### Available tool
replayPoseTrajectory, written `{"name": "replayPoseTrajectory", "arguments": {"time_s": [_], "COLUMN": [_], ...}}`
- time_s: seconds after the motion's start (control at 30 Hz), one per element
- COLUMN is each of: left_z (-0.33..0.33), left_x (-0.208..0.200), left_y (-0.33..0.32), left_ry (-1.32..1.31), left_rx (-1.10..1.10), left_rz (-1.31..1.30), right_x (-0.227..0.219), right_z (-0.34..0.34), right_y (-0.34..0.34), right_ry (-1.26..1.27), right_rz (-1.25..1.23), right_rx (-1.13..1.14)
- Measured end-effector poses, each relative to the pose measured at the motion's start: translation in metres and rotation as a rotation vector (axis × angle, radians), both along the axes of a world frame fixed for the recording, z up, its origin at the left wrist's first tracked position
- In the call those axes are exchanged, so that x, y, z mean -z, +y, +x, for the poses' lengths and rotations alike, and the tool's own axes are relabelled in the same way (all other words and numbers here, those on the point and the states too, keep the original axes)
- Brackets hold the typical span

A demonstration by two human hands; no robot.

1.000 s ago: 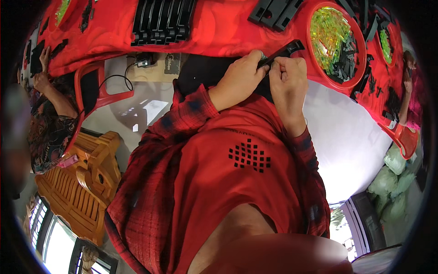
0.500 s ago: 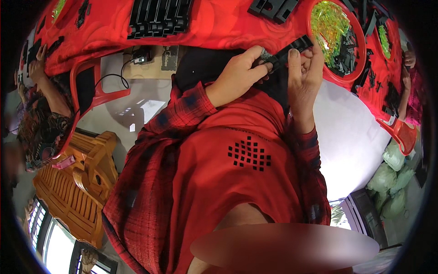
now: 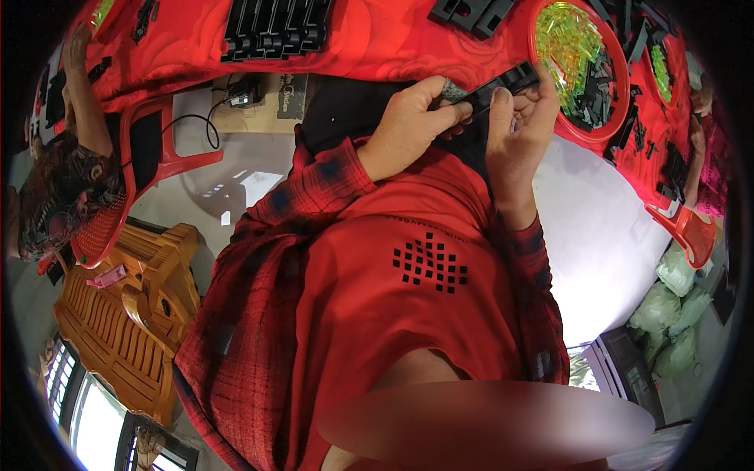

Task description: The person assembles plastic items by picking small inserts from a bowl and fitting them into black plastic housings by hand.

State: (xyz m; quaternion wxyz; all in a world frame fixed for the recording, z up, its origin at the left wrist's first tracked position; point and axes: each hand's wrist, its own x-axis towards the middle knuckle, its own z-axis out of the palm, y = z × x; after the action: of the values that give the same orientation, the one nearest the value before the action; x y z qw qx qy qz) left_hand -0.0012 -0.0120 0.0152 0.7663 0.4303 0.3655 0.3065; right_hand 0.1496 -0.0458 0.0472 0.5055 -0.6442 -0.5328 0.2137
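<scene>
A long black plastic part (image 3: 518, 77) is held up in front of me, just off the near edge of the red-covered table. My left hand (image 3: 412, 125) is closed on its left end, thumb pressed along it. Beside that forefinger shows a small grey speckled patch (image 3: 453, 90); I cannot tell what it is. My right hand (image 3: 520, 141) grips the other end, with the thumb on the near side and the fingers curled behind. The fingers hide part of the piece. Right of it stands a red round tray (image 3: 627, 78) with clear yellow-green slips and small black pieces.
Black slotted parts (image 3: 275, 30) lie in a row on the red tablecloth (image 3: 369, 47), and more black parts (image 3: 473, 16) lie farther right. Co-workers' arms reach in at the far left (image 3: 85, 102) and far right (image 3: 695, 149). A red plastic chair (image 3: 177, 161) stands at left.
Both my hands stay nearly in place, and the black part shifts and turns slightly between them. At the left, the co-worker's arm has moved up toward the table.
</scene>
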Motion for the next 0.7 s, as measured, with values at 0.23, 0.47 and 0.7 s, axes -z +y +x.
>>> {"name": "replayPoseTrajectory", "arguments": {"time_s": [0.23, 0.47, 0.7], "left_z": [0.003, 0.000, 0.002], "left_x": [0.002, 0.000, 0.007], "left_y": [0.000, 0.002, 0.005], "left_ry": [0.006, 0.016, -0.107], "left_rx": [0.014, -0.012, 0.033], "left_rz": [-0.017, 0.017, -0.101], "right_x": [0.007, 0.011, 0.009], "right_z": [0.001, -0.006, -0.008], "right_y": [-0.004, -0.008, -0.011], "right_ry": [-0.068, -0.020, -0.087], "right_rz": [-0.008, 0.105, 0.065], "right_rx": [0.033, 0.003, 0.035]}}
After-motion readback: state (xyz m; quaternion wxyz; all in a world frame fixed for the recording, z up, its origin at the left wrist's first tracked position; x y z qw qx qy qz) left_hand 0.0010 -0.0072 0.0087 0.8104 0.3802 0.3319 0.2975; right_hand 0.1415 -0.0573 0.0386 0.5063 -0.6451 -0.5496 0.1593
